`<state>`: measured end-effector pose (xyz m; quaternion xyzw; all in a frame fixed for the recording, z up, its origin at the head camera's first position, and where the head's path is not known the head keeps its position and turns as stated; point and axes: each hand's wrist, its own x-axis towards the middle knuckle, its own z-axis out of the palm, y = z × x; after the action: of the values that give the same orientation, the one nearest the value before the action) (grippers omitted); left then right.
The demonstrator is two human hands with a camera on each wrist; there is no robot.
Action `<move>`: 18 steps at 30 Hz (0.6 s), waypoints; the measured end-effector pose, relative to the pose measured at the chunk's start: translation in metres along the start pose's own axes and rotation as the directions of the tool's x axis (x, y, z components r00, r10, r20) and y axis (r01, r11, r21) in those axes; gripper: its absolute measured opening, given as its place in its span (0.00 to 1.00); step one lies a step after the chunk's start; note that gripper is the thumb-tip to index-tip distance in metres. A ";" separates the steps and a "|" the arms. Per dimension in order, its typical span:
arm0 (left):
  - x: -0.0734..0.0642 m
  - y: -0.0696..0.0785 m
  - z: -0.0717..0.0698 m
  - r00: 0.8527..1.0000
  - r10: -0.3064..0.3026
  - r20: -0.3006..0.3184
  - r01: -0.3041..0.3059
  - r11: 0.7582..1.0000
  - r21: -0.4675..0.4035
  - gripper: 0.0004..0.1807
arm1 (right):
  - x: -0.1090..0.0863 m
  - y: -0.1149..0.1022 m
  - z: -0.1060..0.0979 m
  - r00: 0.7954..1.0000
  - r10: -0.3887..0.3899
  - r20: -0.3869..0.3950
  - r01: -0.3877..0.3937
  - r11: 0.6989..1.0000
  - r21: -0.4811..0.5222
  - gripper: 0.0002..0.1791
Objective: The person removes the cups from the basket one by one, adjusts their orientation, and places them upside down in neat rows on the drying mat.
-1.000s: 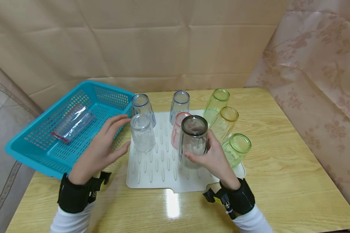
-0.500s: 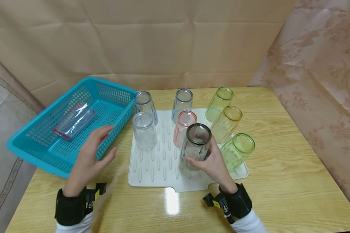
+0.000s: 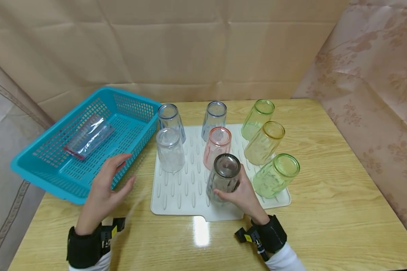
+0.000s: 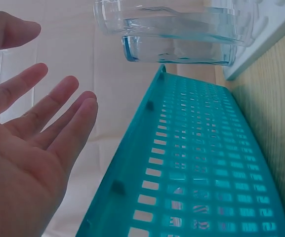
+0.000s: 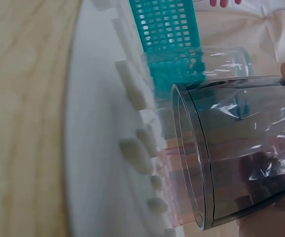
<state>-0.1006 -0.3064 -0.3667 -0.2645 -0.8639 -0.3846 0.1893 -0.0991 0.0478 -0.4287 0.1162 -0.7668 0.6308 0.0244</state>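
Note:
My right hand (image 3: 245, 196) grips a grey-tinted drinking glass (image 3: 224, 180) round its side, base up. The glass's rim (image 5: 194, 158) hangs close over the ribbed white drying mat (image 3: 171, 205) in the right wrist view. Beyond it stands a pink glass (image 3: 218, 150) upside down; to its right are a yellow glass (image 3: 262, 145) and a green glass (image 3: 274, 177). My left hand (image 3: 105, 190) hovers beside the blue basket (image 4: 201, 148), fingers spread and holding nothing. The nearest glass to it is a clear one (image 3: 170, 154) at the mat's left edge.
Two blue-tinted glasses, one at the back left (image 3: 171, 118) and one at the back middle (image 3: 214, 120), stand upside down near a second green glass (image 3: 257, 120). A clear plastic packet (image 3: 89, 136) lies in the basket. A beige cloth (image 3: 176, 52) hangs behind the wooden table (image 3: 342, 195).
My right hand has brought the grey glass nearer the mat's front, uncovering the pink glass. My left hand has drawn back from the clear glass toward the basket's front.

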 end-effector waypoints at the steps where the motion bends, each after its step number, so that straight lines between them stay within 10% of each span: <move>1: -0.001 0.000 0.000 1.000 0.000 -0.003 0.000 1.000 0.000 0.37 | 0.000 0.001 0.000 1.000 0.004 0.002 -0.004 1.000 0.000 0.49; 18: -0.006 -0.001 0.002 1.000 -0.017 -0.005 0.017 1.000 -0.013 0.39 | -0.003 0.011 0.001 0.998 0.025 0.051 -0.026 0.999 0.029 0.49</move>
<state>-0.0967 -0.3068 -0.3715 -0.2573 -0.8632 -0.3925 0.1862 -0.0981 0.0494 -0.4399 0.1225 -0.7592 0.6392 -0.0047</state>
